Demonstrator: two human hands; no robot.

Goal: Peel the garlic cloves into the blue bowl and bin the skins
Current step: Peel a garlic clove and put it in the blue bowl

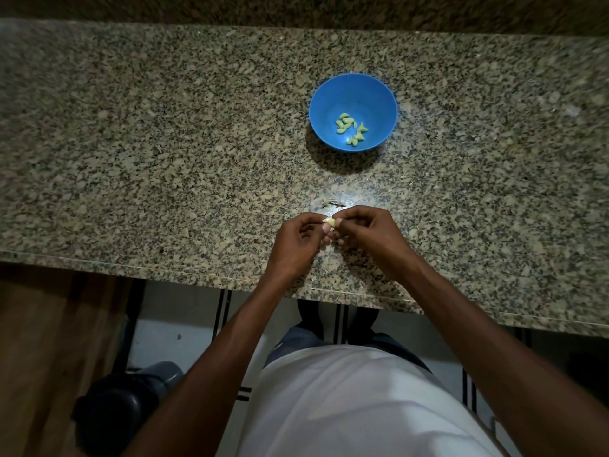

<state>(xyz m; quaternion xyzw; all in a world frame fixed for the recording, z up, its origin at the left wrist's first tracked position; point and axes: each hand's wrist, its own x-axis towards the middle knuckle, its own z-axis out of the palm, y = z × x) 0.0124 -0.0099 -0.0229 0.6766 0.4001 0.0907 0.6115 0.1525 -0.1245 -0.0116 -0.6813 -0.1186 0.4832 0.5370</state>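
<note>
The left hand [298, 240] and the right hand [365, 234] meet over the surface [164, 143], near its front edge and a little right of the middle. Between them they pinch one pale clove [329, 222]: the left thumb and fingertips curl round its left end, and the right thumb and forefinger nip its right end. The remaining fingers of both hands are curled in towards the palms. The clove is held just above the stone rather than lying on it; whether any skin still clings to it is too small to tell.

Just beyond the hands, towards the back edge, a few thin scraps of skin [333, 203] lie on the surface in a bright patch of light. Farther back, well apart from the hands and right of the middle, stands the bowl [352, 90], upright, casting a dark shadow on its near left side. In its bottom lies a loose scatter of peeled cloves [351, 130], pale yellow-green, some touching one another.

Below the front edge of the surface, at the lower left, a dark bin [112, 413] stands on the floor beside a wooden panel [49, 341]. The person wears a white shirt [356, 407].
</note>
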